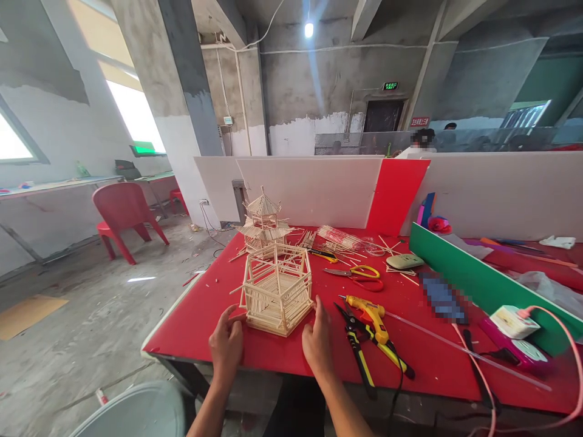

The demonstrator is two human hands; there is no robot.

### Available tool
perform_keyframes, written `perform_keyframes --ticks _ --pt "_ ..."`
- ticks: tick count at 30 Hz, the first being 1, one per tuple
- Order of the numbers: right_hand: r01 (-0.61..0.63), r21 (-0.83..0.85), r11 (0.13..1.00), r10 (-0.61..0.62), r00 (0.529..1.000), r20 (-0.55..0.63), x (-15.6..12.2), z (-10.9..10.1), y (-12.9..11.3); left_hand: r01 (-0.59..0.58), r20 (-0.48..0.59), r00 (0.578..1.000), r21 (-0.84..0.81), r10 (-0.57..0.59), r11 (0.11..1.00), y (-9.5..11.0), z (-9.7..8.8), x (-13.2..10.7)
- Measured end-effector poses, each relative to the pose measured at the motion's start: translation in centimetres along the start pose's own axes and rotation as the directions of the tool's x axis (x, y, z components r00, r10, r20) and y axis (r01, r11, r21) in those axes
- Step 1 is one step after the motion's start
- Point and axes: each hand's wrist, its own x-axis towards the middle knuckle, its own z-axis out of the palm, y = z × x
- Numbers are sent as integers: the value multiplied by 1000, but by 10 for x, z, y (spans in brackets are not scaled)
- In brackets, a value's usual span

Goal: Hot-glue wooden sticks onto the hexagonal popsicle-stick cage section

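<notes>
A hexagonal model frame [277,297] made of thin wooden sticks sits upright on the red table, with a floor of sticks inside and open walls. My left hand [226,341] is at its lower left side, fingers curled in against the base. On the opposite side, my right hand [317,340] has its fingers against the lower right edge. The frame lies between the two hands. Right behind it stands a tiered stick pagoda [264,221] with a pointed roof. Some of my fingertips are hidden by the frame and the hands.
Scissors [359,273], a yellow glue gun [371,312] and cutting pliers [355,346] lie to the right. Loose sticks [346,243] and a utility knife [323,255] are farther back. A green board [483,279], a power strip [519,349] and cables occupy the far right.
</notes>
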Motion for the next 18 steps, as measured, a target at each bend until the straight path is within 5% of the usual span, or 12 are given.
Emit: perform_keyframes --ticks 18 --pt "11 36 999 -11 1000 4 0 0 4 -3 -11 1000 -3 3 1000 1 1 -1"
